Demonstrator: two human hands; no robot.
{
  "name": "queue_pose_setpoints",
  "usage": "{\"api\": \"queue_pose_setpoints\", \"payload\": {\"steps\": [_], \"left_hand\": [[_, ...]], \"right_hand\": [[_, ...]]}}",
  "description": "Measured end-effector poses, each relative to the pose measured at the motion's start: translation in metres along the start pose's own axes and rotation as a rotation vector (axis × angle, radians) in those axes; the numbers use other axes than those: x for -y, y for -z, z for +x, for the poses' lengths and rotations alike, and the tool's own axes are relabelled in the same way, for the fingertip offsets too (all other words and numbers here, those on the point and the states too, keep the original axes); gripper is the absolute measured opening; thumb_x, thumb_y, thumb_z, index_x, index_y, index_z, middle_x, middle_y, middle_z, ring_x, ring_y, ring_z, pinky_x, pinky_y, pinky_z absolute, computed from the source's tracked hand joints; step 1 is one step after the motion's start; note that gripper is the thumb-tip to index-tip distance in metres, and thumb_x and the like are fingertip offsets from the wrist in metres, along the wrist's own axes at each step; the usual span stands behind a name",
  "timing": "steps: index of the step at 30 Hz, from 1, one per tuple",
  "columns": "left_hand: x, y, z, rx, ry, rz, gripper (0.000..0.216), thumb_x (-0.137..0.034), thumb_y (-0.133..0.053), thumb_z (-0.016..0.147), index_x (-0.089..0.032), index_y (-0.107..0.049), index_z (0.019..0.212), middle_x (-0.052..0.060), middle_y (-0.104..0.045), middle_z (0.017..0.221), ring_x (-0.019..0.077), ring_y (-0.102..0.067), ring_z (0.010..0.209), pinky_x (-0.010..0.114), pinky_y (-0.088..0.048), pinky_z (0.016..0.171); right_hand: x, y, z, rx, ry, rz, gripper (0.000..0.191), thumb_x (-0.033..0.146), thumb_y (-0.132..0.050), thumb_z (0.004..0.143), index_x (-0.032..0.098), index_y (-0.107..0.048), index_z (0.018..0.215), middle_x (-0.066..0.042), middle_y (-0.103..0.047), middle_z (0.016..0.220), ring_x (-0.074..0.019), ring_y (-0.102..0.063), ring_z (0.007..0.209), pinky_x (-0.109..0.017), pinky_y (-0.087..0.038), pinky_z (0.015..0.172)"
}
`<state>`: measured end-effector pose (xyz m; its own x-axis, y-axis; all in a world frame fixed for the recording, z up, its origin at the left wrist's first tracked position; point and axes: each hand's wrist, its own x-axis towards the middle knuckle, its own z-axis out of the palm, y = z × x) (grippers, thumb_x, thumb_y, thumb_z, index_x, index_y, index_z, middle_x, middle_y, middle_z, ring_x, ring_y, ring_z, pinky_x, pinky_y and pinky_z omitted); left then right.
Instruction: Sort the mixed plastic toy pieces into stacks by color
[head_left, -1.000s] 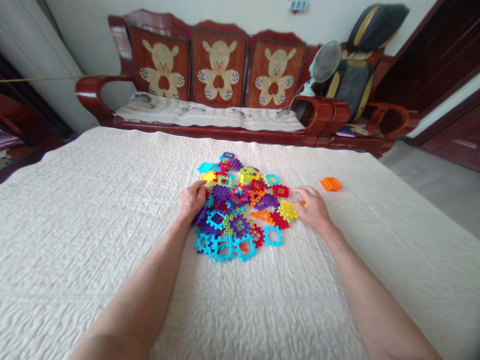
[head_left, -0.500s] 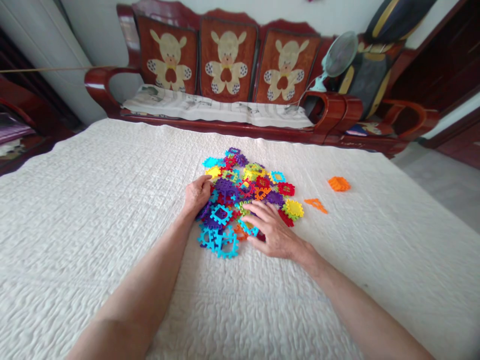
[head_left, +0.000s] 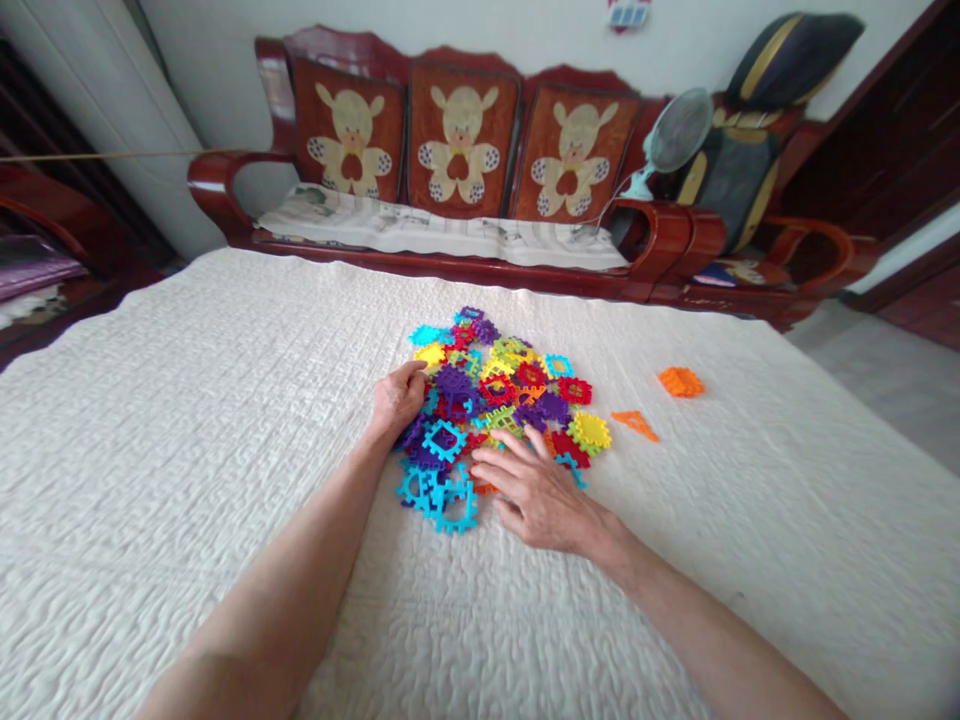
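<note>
A pile of plastic interlocking toy pieces with notched edges lies on the quilted cover, in purple, red, yellow, green, light blue and orange. My left hand rests at the pile's left edge, fingers loosely bent, the index fingertip by a yellow square piece. Its other fingertips are partly hidden. My right hand lies over the front of the pile, fingers spread, below a green lattice piece. Light blue frame pieces lie between my forearms. Another light blue piece shows beyond my right knuckles.
Right of the pile lie an orange triangular frame and a stack of orange pieces. The white quilted cover spreads around. Behind it stands a wooden sofa with bear-patterned cushions and a fan.
My right hand has slid a little toward me, uncovering more of the green lattice piece. A light blue piece now shows at its right side. The view has tilted slightly upward.
</note>
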<state>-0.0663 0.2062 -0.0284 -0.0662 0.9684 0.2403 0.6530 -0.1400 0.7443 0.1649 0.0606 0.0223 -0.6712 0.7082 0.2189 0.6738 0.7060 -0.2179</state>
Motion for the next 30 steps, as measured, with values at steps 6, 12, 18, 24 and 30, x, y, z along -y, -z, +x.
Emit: {"api": "queue_pose_setpoints", "payload": {"steps": [6,12,18,24,30], "left_hand": [[-0.004,0.001,-0.001,0.005,-0.010,-0.001,0.039,-0.028,-0.044,0.088,-0.016,-0.070,0.114,0.006,-0.076,0.090,0.0199,-0.069,0.083,0.031,-0.052,0.083],[-0.006,0.003,-0.002,0.007,-0.009,0.005,0.039,-0.028,-0.045,0.088,-0.016,-0.070,0.115,0.006,-0.076,0.092,0.0200,-0.070,0.086,0.030,-0.052,0.084],[-0.005,0.002,-0.002,0.013,-0.009,0.006,0.038,-0.028,-0.045,0.087,-0.017,-0.071,0.113,0.006,-0.077,0.092,0.0201,-0.070,0.085,0.030,-0.053,0.084],[-0.003,0.001,0.000,0.020,0.001,0.009,0.038,-0.029,-0.045,0.087,-0.017,-0.071,0.112,0.006,-0.077,0.093,0.0201,-0.070,0.086,0.029,-0.052,0.083],[0.001,0.000,0.000,0.006,-0.013,0.036,0.040,-0.036,-0.046,0.085,-0.018,-0.072,0.110,0.004,-0.075,0.083,0.0196,-0.069,0.079,0.028,-0.052,0.077]], "right_hand": [[0.000,-0.012,0.004,-0.020,0.040,-0.070,0.034,0.014,-0.046,0.095,0.027,-0.061,0.122,-0.005,-0.066,0.125,-0.0275,-0.040,0.137,-0.064,-0.020,0.114],[-0.006,-0.015,0.003,-0.178,0.042,0.002,0.036,0.011,-0.041,0.095,0.025,-0.061,0.122,-0.005,-0.069,0.119,-0.0238,-0.052,0.125,-0.056,-0.026,0.114],[-0.034,-0.008,-0.002,-0.433,-0.125,0.096,0.039,0.014,-0.036,0.095,0.022,-0.058,0.126,-0.008,-0.070,0.108,-0.0208,-0.064,0.101,-0.038,-0.050,0.093],[-0.086,0.009,-0.016,-0.517,-0.517,0.136,0.037,0.025,-0.035,0.095,0.019,-0.061,0.121,-0.008,-0.072,0.110,-0.0209,-0.067,0.099,-0.033,-0.053,0.086],[-0.126,0.020,-0.034,-0.594,-0.678,0.220,0.037,0.035,-0.041,0.090,0.018,-0.066,0.111,-0.007,-0.074,0.102,-0.0207,-0.069,0.090,-0.033,-0.053,0.083]]}}
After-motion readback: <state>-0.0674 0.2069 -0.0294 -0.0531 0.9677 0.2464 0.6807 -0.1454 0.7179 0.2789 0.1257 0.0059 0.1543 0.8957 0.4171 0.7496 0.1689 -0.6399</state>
